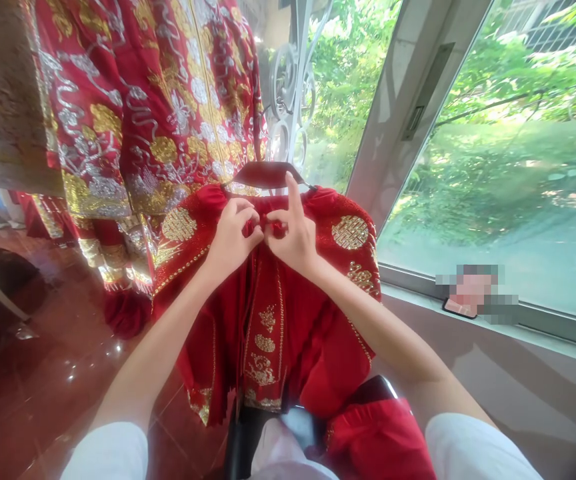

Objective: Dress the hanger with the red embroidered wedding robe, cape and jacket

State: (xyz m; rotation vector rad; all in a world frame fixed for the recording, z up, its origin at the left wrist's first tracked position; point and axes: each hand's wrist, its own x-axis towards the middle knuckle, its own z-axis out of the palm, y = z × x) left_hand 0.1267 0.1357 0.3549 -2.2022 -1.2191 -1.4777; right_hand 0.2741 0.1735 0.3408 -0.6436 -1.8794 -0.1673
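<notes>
A red jacket (pixel 273 327) with gold embroidery hangs on a dark hanger (pixel 267 173) in front of me. My left hand (pixel 232 235) and my right hand (pixel 293 237) meet at its collar. Both pinch a small red knot fastening (pixel 264 227) at the neck. The right index finger sticks straight up; the other fingers are curled. The jacket's hem drapes down over a dark stool or chair (pixel 248 433) below.
A larger red garment (pixel 148 113) with silver and gold embroidery hangs at the upper left. A big window (pixel 493 147) with a sill (pixel 468 313) runs along the right; a phone (pixel 461 307) lies on the sill. Glossy red floor tiles (pixel 43 373) lie at the left.
</notes>
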